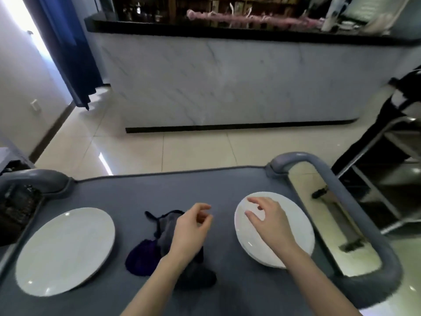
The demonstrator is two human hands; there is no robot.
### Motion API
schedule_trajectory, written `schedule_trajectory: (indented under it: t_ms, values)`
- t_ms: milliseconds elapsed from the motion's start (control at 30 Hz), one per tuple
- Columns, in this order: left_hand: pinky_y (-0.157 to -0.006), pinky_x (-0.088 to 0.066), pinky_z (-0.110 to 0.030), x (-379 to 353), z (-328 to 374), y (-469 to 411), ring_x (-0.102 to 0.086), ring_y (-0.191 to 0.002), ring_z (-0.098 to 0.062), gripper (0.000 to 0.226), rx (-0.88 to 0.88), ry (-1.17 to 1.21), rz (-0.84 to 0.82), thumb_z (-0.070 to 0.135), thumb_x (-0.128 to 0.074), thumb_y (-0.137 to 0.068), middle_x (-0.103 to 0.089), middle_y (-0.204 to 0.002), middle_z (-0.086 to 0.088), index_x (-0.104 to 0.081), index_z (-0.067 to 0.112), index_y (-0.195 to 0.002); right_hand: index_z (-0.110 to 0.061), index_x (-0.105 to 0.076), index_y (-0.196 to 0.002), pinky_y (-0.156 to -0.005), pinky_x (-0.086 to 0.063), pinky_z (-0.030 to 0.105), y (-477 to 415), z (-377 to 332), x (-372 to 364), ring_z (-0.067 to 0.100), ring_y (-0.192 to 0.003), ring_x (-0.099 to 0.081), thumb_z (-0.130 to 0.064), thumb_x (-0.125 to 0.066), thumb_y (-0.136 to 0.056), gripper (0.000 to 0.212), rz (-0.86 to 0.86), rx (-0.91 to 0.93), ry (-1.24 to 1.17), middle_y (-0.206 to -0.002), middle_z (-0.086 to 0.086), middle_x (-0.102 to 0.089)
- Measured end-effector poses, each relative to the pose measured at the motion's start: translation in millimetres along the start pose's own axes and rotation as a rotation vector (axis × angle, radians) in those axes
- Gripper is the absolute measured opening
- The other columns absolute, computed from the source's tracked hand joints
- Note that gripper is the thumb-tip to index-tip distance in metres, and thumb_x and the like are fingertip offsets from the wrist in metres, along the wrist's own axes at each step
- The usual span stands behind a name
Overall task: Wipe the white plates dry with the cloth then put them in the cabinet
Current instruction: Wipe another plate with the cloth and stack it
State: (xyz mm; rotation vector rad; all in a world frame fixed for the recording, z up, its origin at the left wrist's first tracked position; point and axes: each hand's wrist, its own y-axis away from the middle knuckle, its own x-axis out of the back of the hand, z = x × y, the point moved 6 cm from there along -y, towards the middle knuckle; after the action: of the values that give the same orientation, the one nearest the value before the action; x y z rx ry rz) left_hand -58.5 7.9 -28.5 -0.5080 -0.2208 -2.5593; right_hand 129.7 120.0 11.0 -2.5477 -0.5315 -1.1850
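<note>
A white plate lies flat at the left of the grey cart top. At the right sits a small stack of white plates. My right hand hovers over that stack with fingers loosely spread, holding nothing. A dark grey and purple cloth lies crumpled between the plates. My left hand is above the cloth's right part, fingers loosely curled and empty. Whether it touches the cloth I cannot tell.
Grey cart handles rise at the left and right. A marble-fronted counter with a black top stands across the tiled floor. A metal rack is at the right, a blue curtain at the far left.
</note>
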Motion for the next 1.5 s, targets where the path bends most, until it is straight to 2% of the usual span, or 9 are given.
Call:
schedule_trajectory:
  t_ms: [100,267,467,767,1000,1100,1233,1367,1500]
  values:
    - [-0.077,-0.044,-0.012,-48.2,14.6,-2.0,-0.058,-0.091,0.003,0.028,-0.019,-0.107,-0.070,0.027,-0.068,-0.089,-0.060,-0.105,0.017,-0.057,0.036,-0.113,-0.021,-0.067,-0.120,-0.104,-0.041,0.035,4.3,46.1,31.5,0.021,-0.114,-0.055,-0.024,-0.072,-0.087,0.033,0.013,-0.036,0.095,-0.124,-0.003,-0.064]
    - [-0.096,-0.045,-0.031,-93.8,26.0,-1.2,-0.053,-0.111,-0.015,0.051,0.061,-0.164,-0.093,0.025,-0.070,-0.086,-0.047,-0.121,0.005,-0.049,0.025,-0.132,-0.022,-0.057,-0.134,-0.106,-0.033,0.030,9.9,106.0,55.7,0.021,-0.123,-0.040,-0.033,-0.069,-0.087,0.050,-0.023,-0.136,0.236,-0.136,-0.003,-0.051]
    - [-0.093,-0.043,-0.028,-107.9,25.8,6.0,-0.054,-0.105,-0.021,0.056,0.108,-0.230,-0.015,0.006,-0.066,-0.080,-0.042,-0.114,0.002,-0.052,0.022,-0.131,-0.021,-0.047,-0.142,-0.103,-0.031,0.025,14.8,141.4,53.6,0.019,-0.126,-0.036,-0.032,-0.066,-0.089,0.058,-0.153,-0.202,0.170,-0.140,-0.004,-0.046]
    - [-0.087,-0.051,-0.037,-104.4,20.6,13.1,-0.060,-0.091,-0.016,0.049,0.161,-0.245,0.049,0.011,-0.066,-0.081,-0.055,-0.096,0.013,-0.059,0.029,-0.126,-0.022,-0.049,-0.141,-0.095,-0.034,0.023,13.2,142.6,52.6,0.019,-0.122,-0.039,-0.021,-0.066,-0.087,0.057,-0.120,-0.151,0.124,-0.141,-0.009,-0.054]
    - [-0.085,-0.055,-0.036,-95.8,16.8,14.8,-0.063,-0.083,-0.008,0.055,0.179,-0.112,0.123,0.007,-0.069,-0.078,-0.059,-0.098,0.006,-0.062,0.032,-0.126,-0.027,-0.059,-0.132,-0.090,-0.036,0.022,7.0,138.5,57.9,0.016,-0.121,-0.047,-0.012,-0.072,-0.079,0.056,-0.097,-0.187,-0.114,-0.124,-0.011,-0.062]
    - [-0.075,-0.061,-0.040,-77.8,12.7,15.1,-0.068,-0.084,-0.014,0.055,0.192,-0.009,0.165,0.002,-0.071,-0.077,-0.064,-0.100,0.002,-0.065,0.030,-0.125,-0.027,-0.060,-0.130,-0.094,-0.040,0.023,6.5,128.0,51.6,0.011,-0.118,-0.052,-0.006,-0.074,-0.077,0.059,-0.107,-0.207,-0.307,-0.124,-0.012,-0.061]
    - [-0.054,-0.059,-0.025,-46.3,10.0,16.3,-0.068,-0.081,-0.013,0.055,0.180,0.095,0.234,0.000,-0.072,-0.076,-0.066,-0.097,0.003,-0.068,0.033,-0.121,-0.026,-0.054,-0.135,-0.098,-0.047,0.032,4.5,98.7,31.0,0.016,-0.120,-0.051,0.004,-0.070,-0.080,0.065,-0.161,-0.231,-0.629,-0.127,-0.019,-0.054]
    - [-0.061,-0.053,-0.014,-10.8,3.3,22.9,-0.067,-0.076,-0.006,0.052,0.175,0.100,0.279,0.004,-0.072,-0.078,-0.068,-0.096,0.007,-0.067,0.037,-0.118,-0.030,-0.047,-0.140,-0.092,-0.049,0.030,1.4,73.1,7.2,0.007,-0.110,-0.058,0.010,-0.063,-0.084,0.071,-0.170,-0.296,-0.832,-0.130,-0.019,-0.053]
    - [-0.078,-0.055,-0.025,23.7,-6.2,30.9,-0.068,-0.082,-0.004,0.052,0.187,0.111,0.322,0.008,-0.073,-0.079,-0.069,-0.097,0.013,-0.065,0.040,-0.119,-0.019,-0.063,-0.118,-0.079,-0.058,0.027,0.6,45.7,-20.6,0.012,-0.096,-0.070,0.017,-0.055,-0.085,0.050,-0.216,-0.366,-1.002,-0.115,0.000,-0.072]
